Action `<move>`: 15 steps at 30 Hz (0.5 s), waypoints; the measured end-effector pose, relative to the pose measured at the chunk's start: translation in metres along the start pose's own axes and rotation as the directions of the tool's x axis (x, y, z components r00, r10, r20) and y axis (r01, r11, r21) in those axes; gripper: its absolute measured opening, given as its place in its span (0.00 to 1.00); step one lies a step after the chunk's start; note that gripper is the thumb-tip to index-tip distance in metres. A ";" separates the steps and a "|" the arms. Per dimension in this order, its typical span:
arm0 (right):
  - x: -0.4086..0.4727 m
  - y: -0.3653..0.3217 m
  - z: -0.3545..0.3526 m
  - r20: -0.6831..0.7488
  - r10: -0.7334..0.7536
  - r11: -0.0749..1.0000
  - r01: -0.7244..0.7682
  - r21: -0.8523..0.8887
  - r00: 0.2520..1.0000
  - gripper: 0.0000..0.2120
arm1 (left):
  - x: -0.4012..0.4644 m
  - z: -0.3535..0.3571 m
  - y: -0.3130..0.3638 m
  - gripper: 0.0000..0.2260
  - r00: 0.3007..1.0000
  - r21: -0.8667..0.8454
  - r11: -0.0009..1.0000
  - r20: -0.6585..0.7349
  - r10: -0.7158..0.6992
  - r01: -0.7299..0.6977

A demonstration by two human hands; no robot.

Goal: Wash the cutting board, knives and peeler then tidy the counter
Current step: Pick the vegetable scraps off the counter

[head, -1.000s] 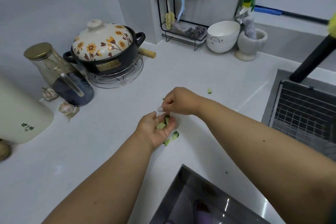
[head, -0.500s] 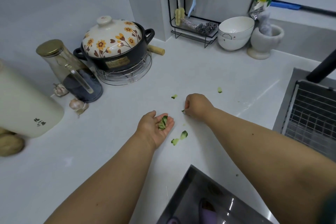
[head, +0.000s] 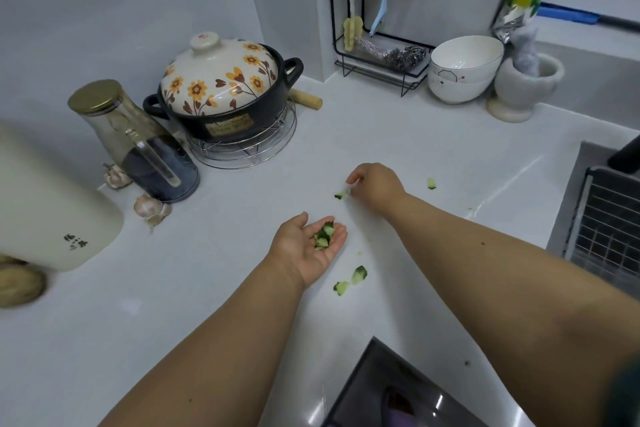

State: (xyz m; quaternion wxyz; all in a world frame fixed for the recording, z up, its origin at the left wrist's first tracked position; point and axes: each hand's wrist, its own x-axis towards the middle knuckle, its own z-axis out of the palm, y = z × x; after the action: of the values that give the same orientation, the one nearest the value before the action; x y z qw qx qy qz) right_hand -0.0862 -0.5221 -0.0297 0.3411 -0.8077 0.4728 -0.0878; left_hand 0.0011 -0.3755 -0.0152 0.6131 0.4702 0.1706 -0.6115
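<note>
Right hand (head: 375,185) pinching a scrap (head: 339,196) off the bench (head: 398,135) — cupped left hand (head: 306,246), holding peels (head: 323,236), lies just nearer the body — so the carry is short.

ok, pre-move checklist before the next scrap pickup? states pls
1. Left hand palm up, cupping collected green scraps: ok.
2. Right hand fingertips at the small scrap: ok; whether it is actually pinched: cannot tell.
3. Counter free of scraps: not ok. Two pieces lie near the left wrist, one piece lies right of the right hand.
4. Path to those pieces unobstructed: ok.
5. Sink ready for dumping: cannot tell, mostly out of view.
</note>
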 end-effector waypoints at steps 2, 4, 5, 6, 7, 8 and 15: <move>0.005 -0.001 0.009 0.032 -0.006 0.998 0.008 -0.065 0.999 0.13 | 0.001 -0.003 0.004 0.20 1.000 -0.001 1.000 -0.013 0.005 -0.005; 0.009 -0.004 0.018 0.051 -0.028 0.993 0.034 -0.114 0.998 0.11 | 0.002 -0.005 0.008 0.20 1.000 -0.004 1.000 -0.025 0.013 -0.013; 0.009 -0.006 0.019 0.053 -0.034 0.990 0.041 -0.134 0.998 0.10 | 0.003 -0.006 0.010 0.20 0.999 -0.002 1.000 -0.030 0.017 -0.017; 0.009 -0.008 0.020 0.051 -0.042 0.987 0.050 -0.154 0.998 0.09 | 0.004 -0.007 0.011 0.20 0.999 0.002 1.000 -0.035 0.022 -0.022; 0.010 -0.008 0.022 0.055 -0.050 0.982 0.059 -0.179 0.997 0.08 | 0.005 -0.007 0.012 0.20 0.999 0.004 1.000 -0.039 0.025 -0.025; 0.010 -0.009 0.023 0.073 -0.054 0.973 0.069 -0.219 0.996 0.08 | 0.006 -0.008 0.013 0.20 0.999 0.004 1.000 -0.043 0.028 -0.027; -0.011 -0.022 -0.007 0.160 -0.051 0.966 0.008 0.257 0.986 0.05 | 0.014 0.010 0.016 0.19 0.999 0.037 0.999 -0.040 0.017 -0.016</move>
State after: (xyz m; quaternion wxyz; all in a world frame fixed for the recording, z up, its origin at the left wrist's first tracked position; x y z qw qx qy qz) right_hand -0.0799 -0.5097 -0.0082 0.4792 -0.7685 0.4153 -0.0857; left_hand 0.0144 -0.3941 -0.0153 0.6059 0.4949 0.1677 -0.5999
